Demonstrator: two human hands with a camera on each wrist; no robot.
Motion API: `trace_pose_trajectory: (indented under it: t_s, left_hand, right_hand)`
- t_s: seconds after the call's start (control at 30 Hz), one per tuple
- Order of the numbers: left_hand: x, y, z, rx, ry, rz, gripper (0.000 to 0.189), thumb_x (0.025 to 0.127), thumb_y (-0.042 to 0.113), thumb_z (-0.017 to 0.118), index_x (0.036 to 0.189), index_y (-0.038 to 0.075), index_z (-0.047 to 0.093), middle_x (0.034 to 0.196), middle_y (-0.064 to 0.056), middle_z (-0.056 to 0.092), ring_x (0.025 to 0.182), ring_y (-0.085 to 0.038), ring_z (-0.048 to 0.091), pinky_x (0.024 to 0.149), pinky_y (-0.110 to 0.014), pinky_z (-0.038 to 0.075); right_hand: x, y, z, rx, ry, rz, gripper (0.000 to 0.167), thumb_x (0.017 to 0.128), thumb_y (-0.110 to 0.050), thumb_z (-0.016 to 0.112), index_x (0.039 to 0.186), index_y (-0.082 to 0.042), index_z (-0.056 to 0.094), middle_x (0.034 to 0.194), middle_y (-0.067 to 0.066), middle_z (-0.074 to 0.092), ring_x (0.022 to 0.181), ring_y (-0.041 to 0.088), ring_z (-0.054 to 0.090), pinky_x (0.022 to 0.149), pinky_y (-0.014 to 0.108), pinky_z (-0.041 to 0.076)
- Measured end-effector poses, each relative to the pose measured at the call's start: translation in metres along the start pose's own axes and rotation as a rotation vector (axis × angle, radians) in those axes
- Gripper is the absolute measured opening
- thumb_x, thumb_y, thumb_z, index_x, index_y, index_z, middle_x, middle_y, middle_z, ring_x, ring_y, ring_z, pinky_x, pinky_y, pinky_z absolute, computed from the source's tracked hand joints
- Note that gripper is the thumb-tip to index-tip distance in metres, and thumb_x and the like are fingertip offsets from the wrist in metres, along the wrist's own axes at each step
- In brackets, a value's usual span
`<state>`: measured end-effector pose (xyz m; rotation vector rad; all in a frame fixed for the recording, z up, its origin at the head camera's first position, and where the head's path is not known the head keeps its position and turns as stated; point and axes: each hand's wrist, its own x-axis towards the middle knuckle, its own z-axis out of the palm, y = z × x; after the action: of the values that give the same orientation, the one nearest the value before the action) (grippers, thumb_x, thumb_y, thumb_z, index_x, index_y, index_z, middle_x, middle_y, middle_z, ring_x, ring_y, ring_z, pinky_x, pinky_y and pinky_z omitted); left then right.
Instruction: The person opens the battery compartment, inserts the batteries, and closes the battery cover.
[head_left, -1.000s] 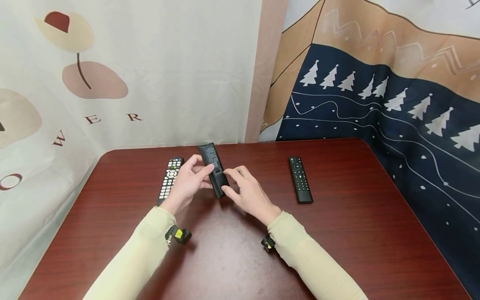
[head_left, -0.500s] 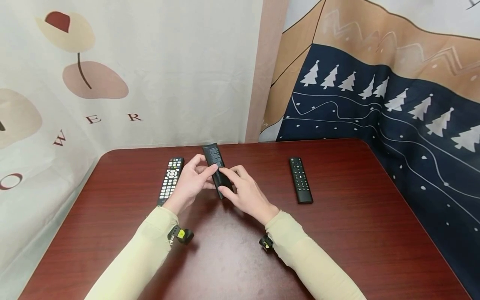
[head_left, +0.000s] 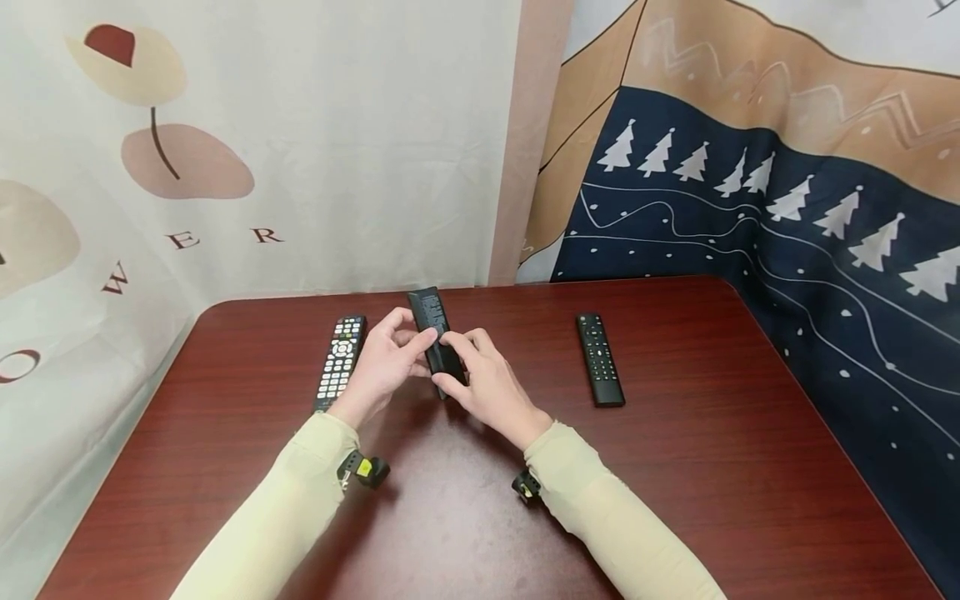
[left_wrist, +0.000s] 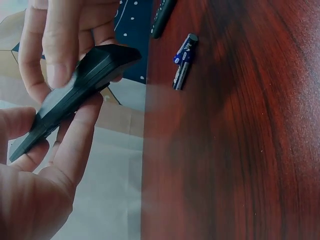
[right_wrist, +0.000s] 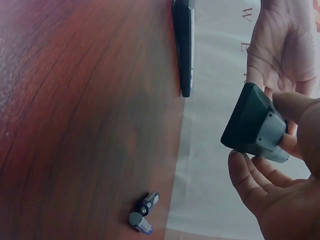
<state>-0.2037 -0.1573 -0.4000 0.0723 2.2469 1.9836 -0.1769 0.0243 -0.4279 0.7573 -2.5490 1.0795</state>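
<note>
A black remote control (head_left: 429,310) is held over the table, its label-marked back facing up. My left hand (head_left: 384,358) grips it from the left, thumb on the back and fingers underneath. On the right, my right hand (head_left: 491,383) holds the lower part, index finger and thumb against the casing. Seen edge-on in the left wrist view, the remote control (left_wrist: 75,92) lies between both hands. Its end (right_wrist: 247,117) faces the camera in the right wrist view. Two small batteries (left_wrist: 185,61) lie together on the table; the head view does not show them.
A remote control with white buttons (head_left: 340,358) lies beside my left hand, partly covered by it. Another black remote control (head_left: 600,360) lies to the right on the dark red wooden table (head_left: 720,467). Printed curtains (head_left: 375,167) hang behind the table's far edge.
My right hand has shifted left onto the back of the remote control, covering the notch seen there earlier. The remote control has moved slightly right.
</note>
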Motion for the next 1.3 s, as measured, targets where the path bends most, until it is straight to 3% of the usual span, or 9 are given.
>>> trace_pose_trajectory:
  t_s: [0.2,0.5,0.9,1.3]
  left_hand:
    - [0.0004,-0.0003,0.0038,0.026,0.000,-0.009,0.025,0.103,0.016,0.064,0.121,0.003,0.051,0.101,-0.022,0.072,0.071,-0.017,0.074,0.066,-0.034,0.063]
    - [-0.0001,-0.0011,0.0056,0.058,0.003,-0.015,0.025,0.103,0.017,0.065,0.121,0.003,0.053,0.101,-0.024,0.072,0.071,-0.017,0.073,0.064,-0.032,0.062]
    - [0.0026,-0.0038,0.0067,0.072,0.027,-0.018,0.026,0.103,0.018,0.065,0.121,0.003,0.053,0.104,-0.026,0.072,0.073,-0.018,0.074,0.069,-0.040,0.064]
    - [0.0028,-0.0031,0.0070,0.064,0.031,-0.017,0.026,0.104,0.017,0.064,0.123,0.003,0.053,0.104,-0.026,0.072,0.074,-0.020,0.073,0.070,-0.042,0.064]
  right_hand:
    - [0.0021,-0.0033,-0.0005,-0.027,0.016,0.006,0.047,0.090,-0.016,0.083,0.129,-0.007,0.059,0.112,0.013,0.055,0.087,0.022,0.061,0.074,0.033,0.056]
    - [0.0021,-0.0017,-0.0004,-0.024,0.024,0.001,0.045,0.088,-0.015,0.084,0.123,-0.006,0.058,0.106,0.013,0.055,0.083,0.019,0.055,0.071,0.030,0.051]
    - [0.0003,-0.0005,-0.0008,0.019,0.056,0.022,0.039,0.092,-0.013,0.080,0.124,-0.006,0.059,0.109,0.014,0.057,0.089,0.027,0.067,0.077,0.032,0.057]
    - [-0.0006,0.0024,-0.0042,0.022,0.134,0.008,0.032,0.092,-0.007,0.076,0.118,-0.005,0.058,0.095,0.011,0.052,0.079,0.028,0.061,0.067,0.025,0.052]
